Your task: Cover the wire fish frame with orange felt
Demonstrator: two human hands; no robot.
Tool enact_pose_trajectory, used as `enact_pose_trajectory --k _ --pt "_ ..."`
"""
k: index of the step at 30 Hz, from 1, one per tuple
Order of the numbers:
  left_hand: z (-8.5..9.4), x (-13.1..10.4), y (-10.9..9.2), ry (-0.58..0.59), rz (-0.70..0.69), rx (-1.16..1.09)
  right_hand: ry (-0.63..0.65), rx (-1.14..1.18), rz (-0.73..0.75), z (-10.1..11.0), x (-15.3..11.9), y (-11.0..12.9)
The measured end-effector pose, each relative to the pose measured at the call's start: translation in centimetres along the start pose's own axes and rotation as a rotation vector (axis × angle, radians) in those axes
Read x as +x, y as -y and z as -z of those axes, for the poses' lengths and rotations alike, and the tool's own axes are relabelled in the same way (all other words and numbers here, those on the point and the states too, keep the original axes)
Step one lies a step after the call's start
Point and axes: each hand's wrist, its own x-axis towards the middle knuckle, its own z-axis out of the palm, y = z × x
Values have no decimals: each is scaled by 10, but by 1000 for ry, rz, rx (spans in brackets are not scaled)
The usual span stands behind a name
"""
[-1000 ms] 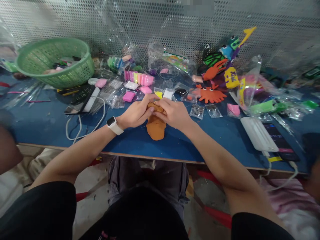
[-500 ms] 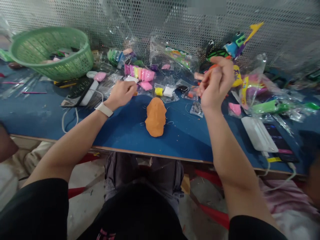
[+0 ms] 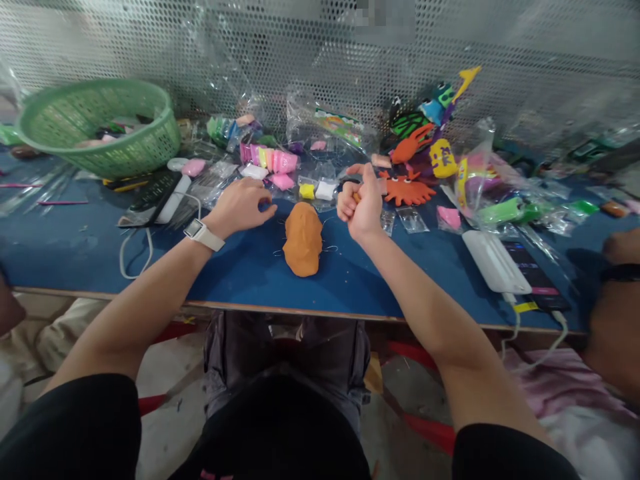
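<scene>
An orange clay shape (image 3: pixel 303 240) lies on the blue table, with thin wire loops sticking out at both sides. Just left of its upper end is my left hand (image 3: pixel 243 208), fingers curved and thumb apart, holding nothing visible. My right hand (image 3: pixel 364 205) is to the right of the clay, its index finger raised and the other fingers curled round a small orange piece. Behind the shape lie a yellow packet (image 3: pixel 307 191) and a white packet (image 3: pixel 327 190). An orange clay crab (image 3: pixel 409 191) sits beyond my right hand.
A green basket (image 3: pixel 100 150) stands at the back left, near a phone and cable. Bagged clay and clay figures line the mesh wall. A white power bank (image 3: pixel 495 262) lies on the right, with a person's arm (image 3: pixel 615 320) at the far right edge.
My right hand has moved left and down towards the orange shape, uncovering the orange crab. My left thumb now stands out from the fingers. The view has shifted slightly.
</scene>
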Motion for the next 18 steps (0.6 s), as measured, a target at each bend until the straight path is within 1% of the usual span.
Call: enact_pose_trajectory --k 2,4,5,6,8,10,12,13,14,16,17,18 --pt "-6 1 -8 -187 -57 -58 36 -15 -30 1 -1 7" --pt "-5 2 -25 -291 -119 -89 89 -19 -68 4 -2 11" --pt "-2 3 -38 -309 -143 -108 114 -14 -82 5 -3 12" --pt "3 6 -53 -301 -177 -131 134 -6 -89 6 -3 11" --pt "17 18 -86 -253 -265 -164 143 18 -73 6 -2 8" --pt "33 40 -117 -233 -314 -184 94 21 -12 2 4 5" --pt "45 72 -138 -262 -322 -204 -4 -21 84 -8 14 5" --pt "48 90 -143 -309 -292 -241 -35 -71 118 -16 22 7" --pt "49 108 -143 -372 -240 -283 -53 -127 146 -25 31 11" --pt "43 143 -131 -461 -155 -343 -24 -234 204 -44 51 20" --pt "37 157 -120 -476 -172 -343 14 -286 225 -54 61 25" --pt "30 169 -107 -450 -252 -315 55 -335 238 -63 72 30"
